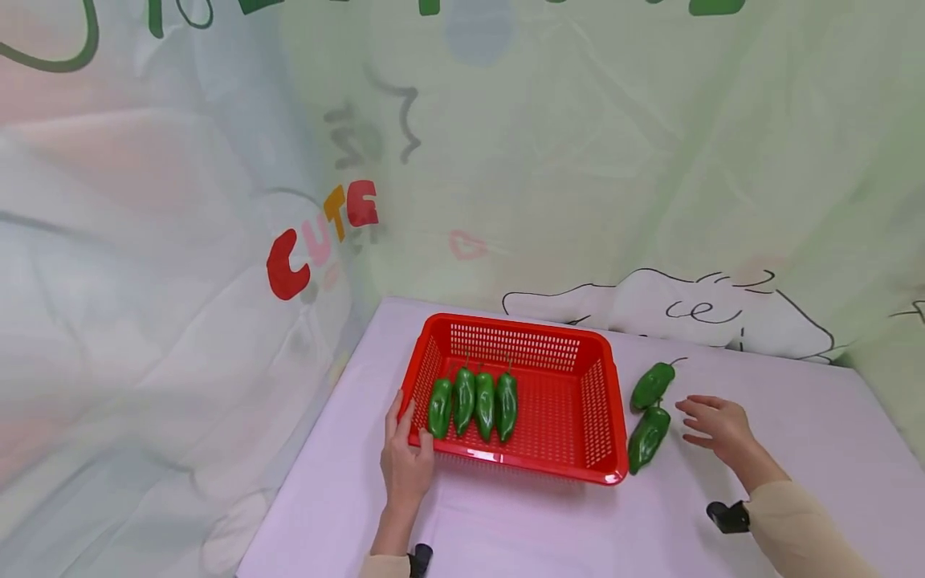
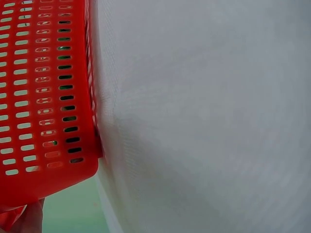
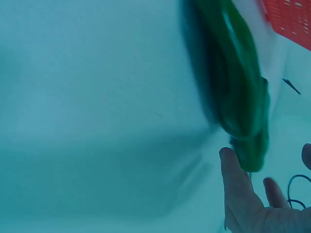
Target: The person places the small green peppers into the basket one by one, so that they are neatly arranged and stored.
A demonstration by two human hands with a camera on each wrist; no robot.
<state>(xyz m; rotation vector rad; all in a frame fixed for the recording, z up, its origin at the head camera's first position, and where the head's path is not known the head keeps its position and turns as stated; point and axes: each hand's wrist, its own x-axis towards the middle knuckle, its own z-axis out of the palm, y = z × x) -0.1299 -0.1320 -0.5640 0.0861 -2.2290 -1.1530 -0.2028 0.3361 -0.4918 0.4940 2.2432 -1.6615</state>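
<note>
Several green peppers lie side by side in the left part of a red plastic basket. At its near left corner, my left hand holds the rim, thumb at the front edge and fingers along the left side. The left wrist view shows the slotted basket wall close up. To the right of the basket rest two more green peppers, an upper pepper and a lower pepper, end to end. My right hand hovers just right of them, fingers spread and holding nothing.
A pale cloth covers the table. Printed fabric walls rise behind it and on the left. Each wrist carries a small black camera, such as the right one.
</note>
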